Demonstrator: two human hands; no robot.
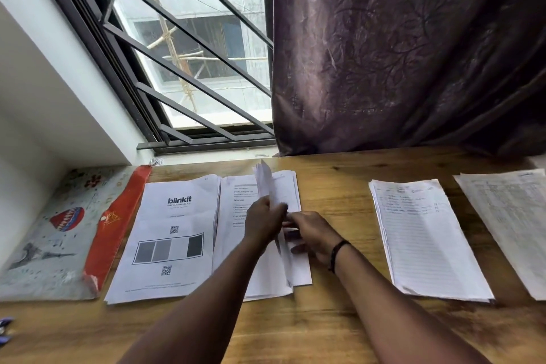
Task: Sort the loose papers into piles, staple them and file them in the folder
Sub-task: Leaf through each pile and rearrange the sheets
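Sheets are held on edge by the left hand, fingers curled round them, above the middle pile on the wooden table, while the right hand rests with loosely spread fingers on that pile. If the raised sheets are released unevenly, the pile could be knocked askew and mixed with the blinkit pile touching it. The folder lies unopened at far left.

Purple curtain beside barred window, behind wooden table
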